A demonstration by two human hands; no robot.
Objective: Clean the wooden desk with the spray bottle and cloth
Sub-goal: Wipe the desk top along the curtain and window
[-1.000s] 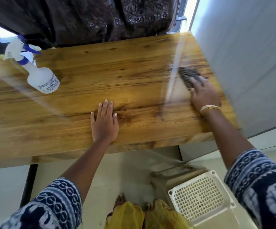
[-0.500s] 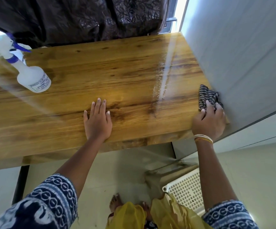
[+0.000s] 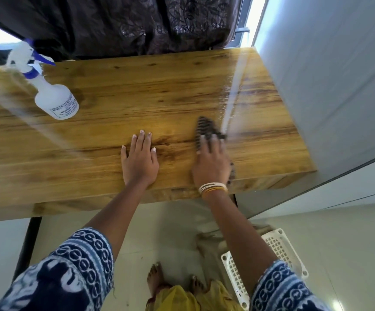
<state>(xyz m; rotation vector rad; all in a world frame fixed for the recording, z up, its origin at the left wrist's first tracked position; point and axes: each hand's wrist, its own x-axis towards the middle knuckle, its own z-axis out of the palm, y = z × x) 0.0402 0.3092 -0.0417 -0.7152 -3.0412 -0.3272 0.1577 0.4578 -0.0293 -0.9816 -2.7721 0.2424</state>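
There is just one camera, worn on the person's head. It looks forward and down from close above the tabletop (image 3: 137, 90), seeing both arms reach out and the floor (image 3: 171, 239) below by the feet.

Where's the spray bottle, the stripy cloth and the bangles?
spray bottle (image 3: 57, 102): head view, on its white body.
cloth (image 3: 205, 129): head view, on the striped part ahead of the fingers.
bangles (image 3: 213, 188): head view, on the bands at the wrist.

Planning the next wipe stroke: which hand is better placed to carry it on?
Right. The right hand already presses the cloth flat on the desk; the left hand rests bare on the wood.
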